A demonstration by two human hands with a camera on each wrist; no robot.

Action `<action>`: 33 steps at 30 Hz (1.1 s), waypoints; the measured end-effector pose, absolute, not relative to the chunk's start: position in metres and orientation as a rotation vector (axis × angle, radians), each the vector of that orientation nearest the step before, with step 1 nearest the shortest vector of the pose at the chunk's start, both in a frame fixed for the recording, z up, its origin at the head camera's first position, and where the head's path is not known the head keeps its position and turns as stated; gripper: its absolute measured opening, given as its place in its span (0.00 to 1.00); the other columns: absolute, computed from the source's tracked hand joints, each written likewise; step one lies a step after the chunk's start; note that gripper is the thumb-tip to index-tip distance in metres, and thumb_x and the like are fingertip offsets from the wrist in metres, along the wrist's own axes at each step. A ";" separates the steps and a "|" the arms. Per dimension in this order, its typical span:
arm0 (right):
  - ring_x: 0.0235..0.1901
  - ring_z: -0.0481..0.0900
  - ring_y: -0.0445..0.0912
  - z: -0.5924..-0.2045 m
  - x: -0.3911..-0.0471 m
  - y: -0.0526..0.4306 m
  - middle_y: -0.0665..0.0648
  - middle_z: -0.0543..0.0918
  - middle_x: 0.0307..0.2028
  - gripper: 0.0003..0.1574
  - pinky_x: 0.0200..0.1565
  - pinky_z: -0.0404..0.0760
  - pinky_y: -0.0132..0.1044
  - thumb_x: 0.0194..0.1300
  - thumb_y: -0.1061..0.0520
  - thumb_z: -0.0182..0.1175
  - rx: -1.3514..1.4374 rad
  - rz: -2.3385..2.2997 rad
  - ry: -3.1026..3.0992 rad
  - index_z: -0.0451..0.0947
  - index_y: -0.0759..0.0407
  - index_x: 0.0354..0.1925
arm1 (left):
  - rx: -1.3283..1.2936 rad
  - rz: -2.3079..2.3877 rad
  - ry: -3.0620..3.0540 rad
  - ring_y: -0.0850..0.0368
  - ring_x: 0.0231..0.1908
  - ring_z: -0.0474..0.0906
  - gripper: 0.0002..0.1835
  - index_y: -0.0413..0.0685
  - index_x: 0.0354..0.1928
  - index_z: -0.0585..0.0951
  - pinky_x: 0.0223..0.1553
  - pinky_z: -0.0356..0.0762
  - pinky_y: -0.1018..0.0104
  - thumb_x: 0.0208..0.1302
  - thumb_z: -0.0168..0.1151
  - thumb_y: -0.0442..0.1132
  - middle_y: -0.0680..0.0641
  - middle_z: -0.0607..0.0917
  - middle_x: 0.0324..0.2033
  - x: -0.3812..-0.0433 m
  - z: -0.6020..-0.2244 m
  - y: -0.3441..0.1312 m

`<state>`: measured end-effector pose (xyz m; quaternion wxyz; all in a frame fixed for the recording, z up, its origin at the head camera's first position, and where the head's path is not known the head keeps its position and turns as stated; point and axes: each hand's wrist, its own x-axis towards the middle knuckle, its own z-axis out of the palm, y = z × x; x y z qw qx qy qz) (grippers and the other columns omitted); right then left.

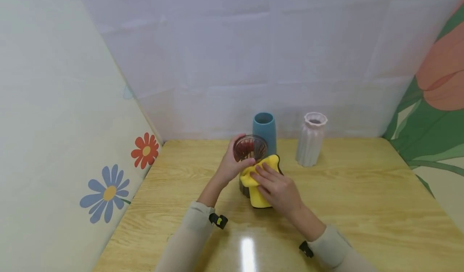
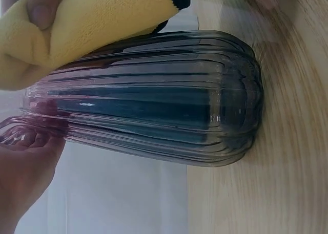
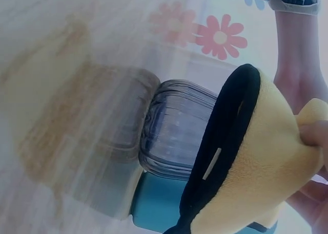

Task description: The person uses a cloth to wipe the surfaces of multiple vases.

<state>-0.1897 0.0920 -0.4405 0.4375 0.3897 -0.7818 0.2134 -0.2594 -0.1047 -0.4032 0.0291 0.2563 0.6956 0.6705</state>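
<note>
A clear grey-tinted ribbed glass vase (image 2: 154,111) stands upright on the table in front of me. My left hand (image 1: 228,165) grips it near the rim, with fingers around the far side and the thumb towards me. My right hand (image 1: 282,189) holds a yellow cloth (image 1: 259,197) with dark edging against the near right side of the vase. In the right wrist view the cloth (image 3: 266,157) hangs in folds from the fingers and covers part of the glass. The base of the vase (image 3: 177,126) touches the tabletop.
A blue vase (image 1: 268,137) stands right behind the glass one. Farther right is a white fluted vase (image 1: 310,143) with a wavy rim. The wood-grain table (image 1: 362,207) meets a white sheet (image 1: 224,62) at the back and flower-printed walls at both sides.
</note>
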 end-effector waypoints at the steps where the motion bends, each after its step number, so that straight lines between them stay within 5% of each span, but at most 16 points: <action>1: 0.52 0.85 0.59 -0.441 -0.189 0.092 0.62 0.87 0.50 0.24 0.47 0.85 0.48 0.52 0.64 0.72 0.966 0.537 -1.951 0.87 0.60 0.51 | 0.798 2.065 2.142 0.42 0.66 0.69 0.65 0.47 0.78 0.51 0.65 0.70 0.44 0.47 0.77 0.68 0.37 0.69 0.67 -0.260 -0.403 -0.105; 11: 0.51 0.85 0.60 -0.447 -0.184 0.087 0.63 0.87 0.49 0.25 0.43 0.86 0.47 0.51 0.64 0.74 0.944 0.544 -2.019 0.87 0.59 0.51 | 0.828 2.010 2.142 0.43 0.67 0.68 0.58 0.50 0.77 0.54 0.63 0.73 0.55 0.53 0.76 0.62 0.37 0.67 0.68 -0.267 -0.404 -0.112; 29: 0.50 0.86 0.59 -0.455 -0.169 0.080 0.61 0.88 0.48 0.23 0.41 0.87 0.46 0.51 0.63 0.75 0.909 0.509 -2.143 0.88 0.57 0.48 | 0.865 1.920 2.054 0.43 0.65 0.67 0.67 0.50 0.77 0.52 0.53 0.78 0.64 0.42 0.73 0.75 0.36 0.64 0.69 -0.278 -0.406 -0.119; 33: 0.49 0.86 0.59 -0.457 -0.166 0.079 0.59 0.89 0.47 0.23 0.43 0.87 0.46 0.50 0.63 0.76 0.900 0.497 -2.190 0.89 0.56 0.47 | 0.904 1.915 1.996 0.43 0.66 0.67 0.65 0.51 0.78 0.51 0.60 0.75 0.59 0.46 0.73 0.72 0.36 0.64 0.69 -0.282 -0.406 -0.122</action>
